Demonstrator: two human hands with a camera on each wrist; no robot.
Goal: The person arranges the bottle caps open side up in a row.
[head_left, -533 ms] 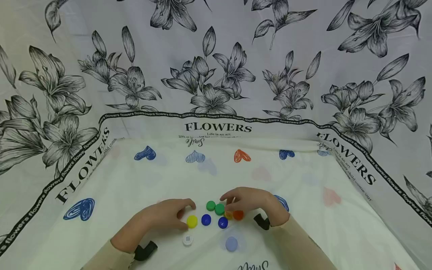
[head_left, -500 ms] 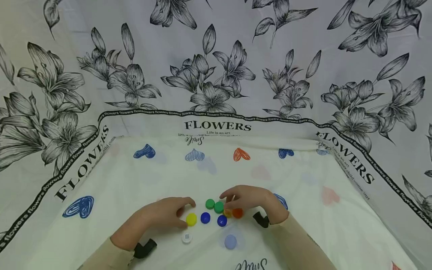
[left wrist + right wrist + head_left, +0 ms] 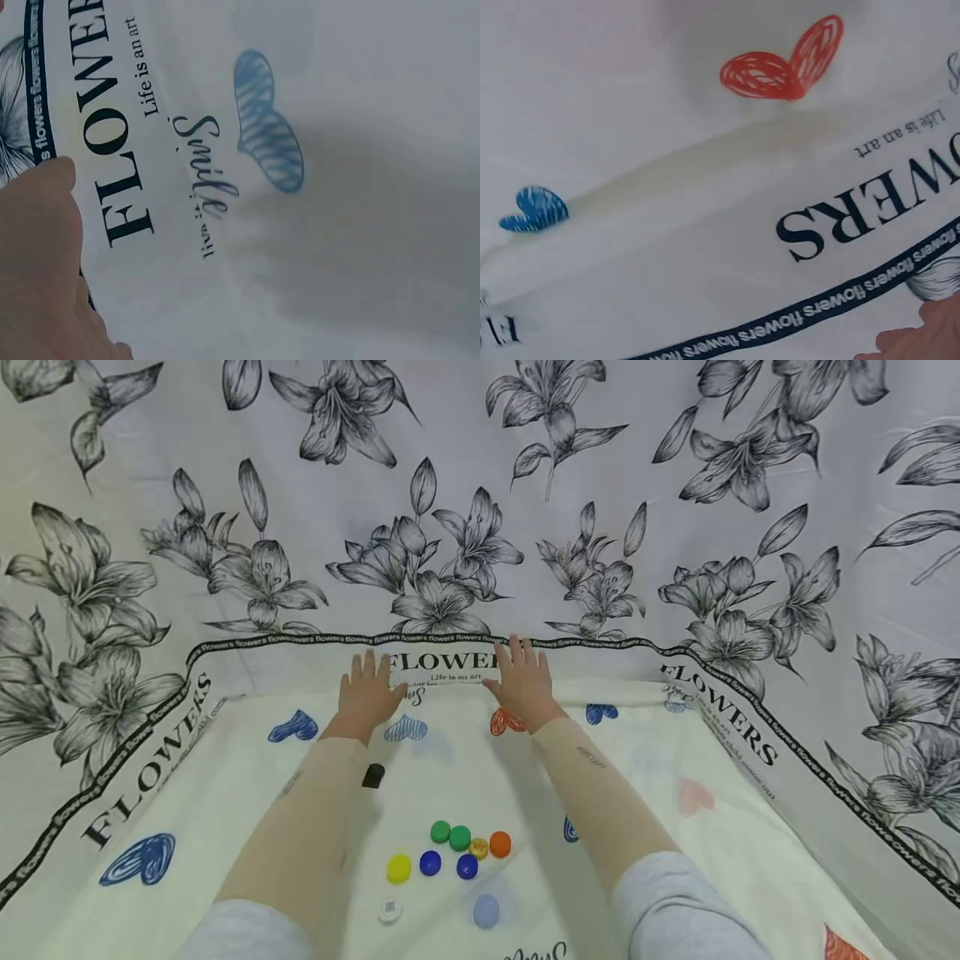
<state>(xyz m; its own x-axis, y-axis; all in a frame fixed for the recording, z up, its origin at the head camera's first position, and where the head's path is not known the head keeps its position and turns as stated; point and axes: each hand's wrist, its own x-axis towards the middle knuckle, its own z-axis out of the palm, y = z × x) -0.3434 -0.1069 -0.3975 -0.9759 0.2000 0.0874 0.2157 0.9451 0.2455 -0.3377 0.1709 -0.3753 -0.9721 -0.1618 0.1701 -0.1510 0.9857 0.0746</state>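
Note:
My left hand (image 3: 366, 695) stretches out to the far part of the cloth, fingers straight and spread, nothing in it. Beside it on the right, my right hand (image 3: 525, 683) reaches forward the same way, also holding nothing. Well behind both hands lies a loose group of small round caps: two green (image 3: 460, 837), a gold one (image 3: 478, 848), an orange one (image 3: 500, 844), two blue (image 3: 431, 862) and a yellow one (image 3: 399, 868). Nearer the body are a white cap (image 3: 390, 910) and a pale blue disc (image 3: 486, 911). Each wrist view shows only part of its hand.
A white cloth printed with hearts (image 3: 294, 727) covers the surface. At its far edge, a curtain (image 3: 337, 585) with black lily drawings and a black lettered band (image 3: 345, 638) rises. A dark wrist piece (image 3: 373, 776) shows beside the left sleeve (image 3: 300, 827).
Both hands have left the caps and moved far forward, with fingers now spread. The gold cap, partly covered by the right hand before, shows fully. The head view has shifted.

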